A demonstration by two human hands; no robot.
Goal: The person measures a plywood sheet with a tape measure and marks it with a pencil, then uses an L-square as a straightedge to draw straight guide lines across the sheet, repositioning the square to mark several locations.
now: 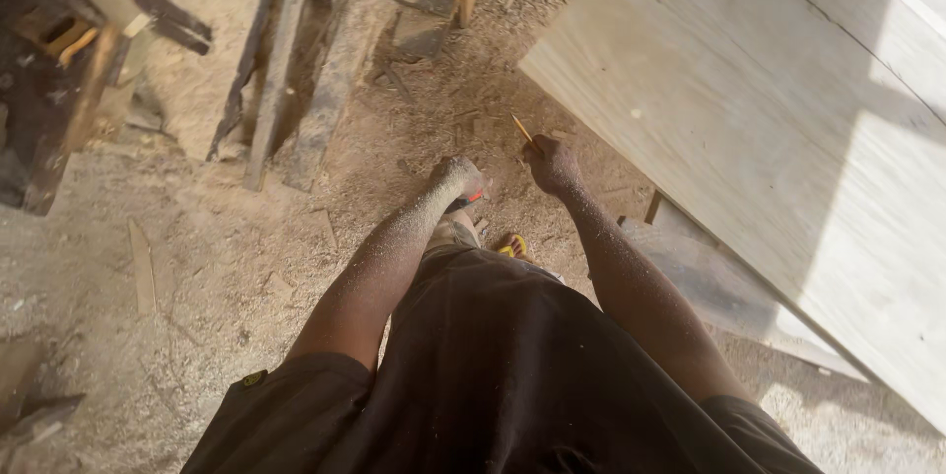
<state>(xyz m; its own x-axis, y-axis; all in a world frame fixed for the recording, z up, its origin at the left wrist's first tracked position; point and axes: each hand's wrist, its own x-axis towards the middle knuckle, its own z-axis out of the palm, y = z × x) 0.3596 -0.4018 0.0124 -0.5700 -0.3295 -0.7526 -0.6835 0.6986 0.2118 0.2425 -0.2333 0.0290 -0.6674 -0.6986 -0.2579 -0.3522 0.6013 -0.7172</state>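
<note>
Right hand: our right hand [552, 165] is curled shut, pinching a yellow pencil [522, 129] that sticks up and away from the knuckles, tip pointing toward the far floor.
Pencil position: held out in the air just off the near corner of the big wooden board [788, 139]; we see no contact between pencil and board.
Left hand: our left hand [459, 178] is closed into a loose fist; something small and red [474, 198] shows at its lower edge, too little of it visible for us to say what it is.
Hands together: both held out low ahead of us, near each other but apart.
Arms: both forearms bare and dusted with sawdust, the left more heavily.
Board: pale, wide and flat, filling the right side of the view, part in bright sun and part in shade; it lies tilted across the frame, with a darker plank [709, 287] under its near edge.
Floor: bare ground [197, 237] covered in sawdust and shavings, with thin wood offcuts scattered about.
Left of view: a rough wooden frame [286, 60] of dark slats lies on the sawdust; further left, the edge of a dark table [59, 100] with timber leaning on it.
Below the hands: our dark clothing, and a foot in a yellow sandal [512, 245] on the ground.
</note>
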